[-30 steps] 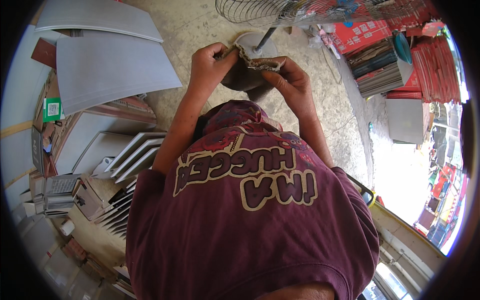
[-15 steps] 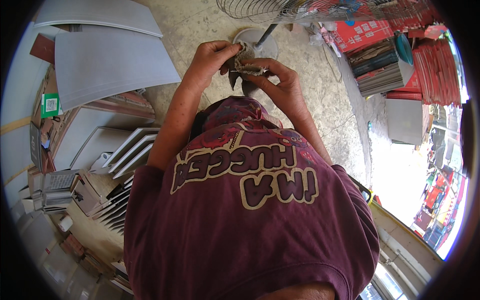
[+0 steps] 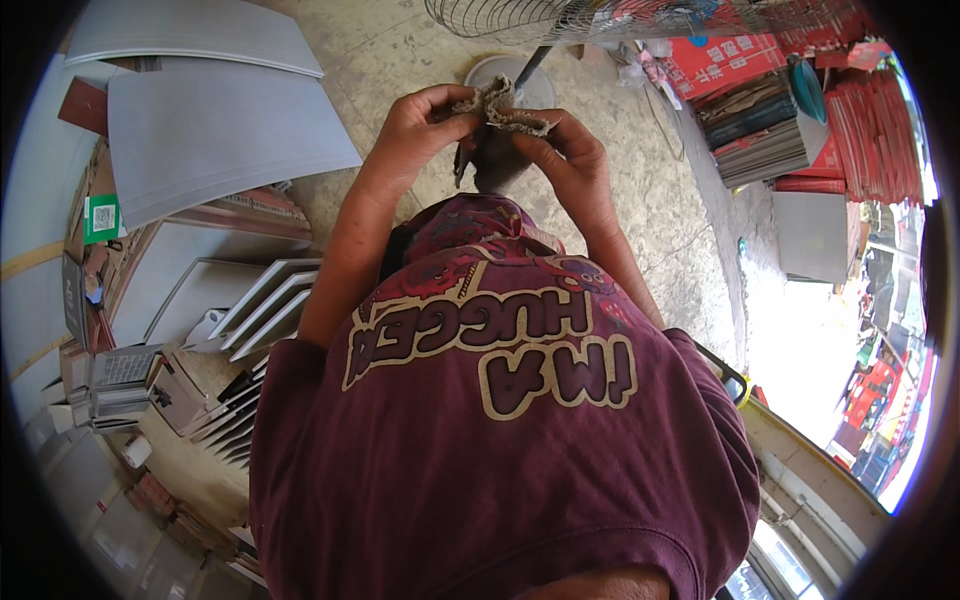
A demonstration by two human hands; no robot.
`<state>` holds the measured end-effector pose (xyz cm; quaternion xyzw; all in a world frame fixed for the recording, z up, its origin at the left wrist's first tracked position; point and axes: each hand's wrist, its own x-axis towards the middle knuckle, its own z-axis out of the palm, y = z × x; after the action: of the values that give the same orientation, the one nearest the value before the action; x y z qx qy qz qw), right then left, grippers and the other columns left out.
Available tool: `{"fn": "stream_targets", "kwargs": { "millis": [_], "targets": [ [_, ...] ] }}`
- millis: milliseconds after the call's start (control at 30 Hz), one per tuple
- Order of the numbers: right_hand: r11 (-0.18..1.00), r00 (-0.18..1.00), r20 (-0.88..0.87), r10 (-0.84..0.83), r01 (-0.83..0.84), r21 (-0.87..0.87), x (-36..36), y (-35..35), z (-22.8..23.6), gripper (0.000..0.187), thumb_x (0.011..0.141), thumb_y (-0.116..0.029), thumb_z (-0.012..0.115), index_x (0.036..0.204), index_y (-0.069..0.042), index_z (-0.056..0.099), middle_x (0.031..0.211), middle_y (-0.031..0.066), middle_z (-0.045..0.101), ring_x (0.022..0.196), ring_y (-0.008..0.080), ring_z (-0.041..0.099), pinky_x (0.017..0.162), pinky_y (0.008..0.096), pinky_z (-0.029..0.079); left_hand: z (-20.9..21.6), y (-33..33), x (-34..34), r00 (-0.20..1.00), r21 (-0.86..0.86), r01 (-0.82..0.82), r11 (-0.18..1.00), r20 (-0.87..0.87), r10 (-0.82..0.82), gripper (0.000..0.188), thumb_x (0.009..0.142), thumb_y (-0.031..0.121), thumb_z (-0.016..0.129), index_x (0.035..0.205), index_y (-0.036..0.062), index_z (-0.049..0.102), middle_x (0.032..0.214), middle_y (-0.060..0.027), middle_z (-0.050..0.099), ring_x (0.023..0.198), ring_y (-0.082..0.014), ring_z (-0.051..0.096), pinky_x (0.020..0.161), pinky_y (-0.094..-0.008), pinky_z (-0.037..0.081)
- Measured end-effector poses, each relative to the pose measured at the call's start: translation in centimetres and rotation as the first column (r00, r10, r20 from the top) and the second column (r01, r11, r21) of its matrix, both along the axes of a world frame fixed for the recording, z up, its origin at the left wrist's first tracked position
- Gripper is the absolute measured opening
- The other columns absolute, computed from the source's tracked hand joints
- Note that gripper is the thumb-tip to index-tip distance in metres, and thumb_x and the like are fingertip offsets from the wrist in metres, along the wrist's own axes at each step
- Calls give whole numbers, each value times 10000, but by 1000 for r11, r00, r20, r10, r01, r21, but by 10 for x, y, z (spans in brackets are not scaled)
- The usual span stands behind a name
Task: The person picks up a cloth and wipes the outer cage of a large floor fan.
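In front of my body, over the floor, I hold up a worn grey-brown knit work glove (image 3: 497, 118) with a frayed, fuzzy cuff. Its dark lower part hangs below the cuff, partly hidden between my hands. My left hand (image 3: 428, 125) pinches the cuff's left side between thumb and fingers. On the other side, my right hand (image 3: 568, 150) grips the cuff edge, with its thumb underneath. The two hands are a little apart, and the cuff spreads between them.
A standing fan (image 3: 600, 18) is straight ahead, its round base (image 3: 530, 85) behind the glove. Large grey panels (image 3: 225, 130) lie at the left, above upright boards (image 3: 270, 300). Stacked red boards (image 3: 875, 145) and a grey panel (image 3: 812, 235) stand at the right.
My hands have moved slightly apart, and the cuff is stretched wider between them. The glove has turned so that more of its frayed rim shows at the top.
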<state>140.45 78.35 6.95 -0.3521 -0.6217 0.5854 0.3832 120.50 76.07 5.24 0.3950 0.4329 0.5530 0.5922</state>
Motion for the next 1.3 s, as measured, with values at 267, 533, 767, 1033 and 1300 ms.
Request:
{"fn": "stream_targets", "kwargs": {
  "millis": [267,533,767,1033,1300],
  "targets": [
    [999,994,-109,-33,31,-12,-4,-3,2,164,876,-54,597,1036,-18,601,916,10,643,851,62,570,770,217,455,5,2,8,978,-1,-161,987,-135,160,232,826,42,643,1041,-40,611,775,-36,634,652,-79,573,597,-201,465],
    [999,995,-98,-32,29,-32,-3,-6,-1,167,867,-54,611,1030,-18,603,932,11,636,867,66,564,790,222,451,-10,7,12,884,167,-296,941,-325,336,145,768,93,704,856,-7,648,689,4,628,614,-22,527,557,-178,423],
    [1000,1000,0,-23,23,15,-9,-13,3,199,852,-52,619,1049,-26,608,907,6,642,840,67,574,772,227,461,-5,6,13,793,223,-320,921,-469,389,111,798,106,685,795,10,630,652,23,587,601,-15,485,537,-177,388],
    [996,993,113,27,-36,78,-13,-16,11,239,813,-38,641,1051,-45,622,886,28,653,805,78,583,713,238,472,-8,9,7,933,35,-224,974,-281,224,176,839,202,672,787,38,636,615,39,546,519,-17,448,452,-188,335],
    [949,985,170,-25,-29,313,-12,-14,1,256,780,-36,659,1030,-67,617,927,71,660,793,188,623,682,285,488,1,6,6,993,-180,-118,977,-22,116,231,819,239,693,805,11,658,643,6,593,547,-41,510,481,-192,379]
  ]
}}
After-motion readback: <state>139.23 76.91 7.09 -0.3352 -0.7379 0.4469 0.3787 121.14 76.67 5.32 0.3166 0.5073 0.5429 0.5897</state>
